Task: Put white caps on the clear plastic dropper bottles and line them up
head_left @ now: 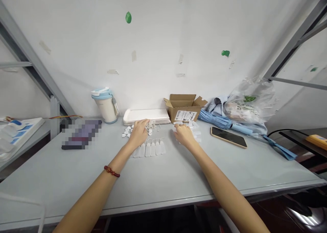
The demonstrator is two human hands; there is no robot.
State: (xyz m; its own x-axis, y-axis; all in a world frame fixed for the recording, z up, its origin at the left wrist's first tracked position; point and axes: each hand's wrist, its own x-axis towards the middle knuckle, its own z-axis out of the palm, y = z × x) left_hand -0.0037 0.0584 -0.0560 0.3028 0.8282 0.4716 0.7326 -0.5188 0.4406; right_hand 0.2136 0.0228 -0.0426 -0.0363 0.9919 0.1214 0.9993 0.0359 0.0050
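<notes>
Head view: translucent rounded slips lie mid-frame; left hand and right hand reach forward, palms down, grasp impossible to tell.

From the middle of the desk we count one cup at ten o'clock, one box at one, one umbrella at two, one phone at three. We see two hands, at least five translucent pouches and uncountably jumbled white pieces.

Seems to be workshop, exact kind not clear. Grey worktop stands against white wall with tape bits; metal frame at left end. Along back edge: stacked white trays, open labelled carton. Toward middle: clear plastic pieces in row.
</notes>
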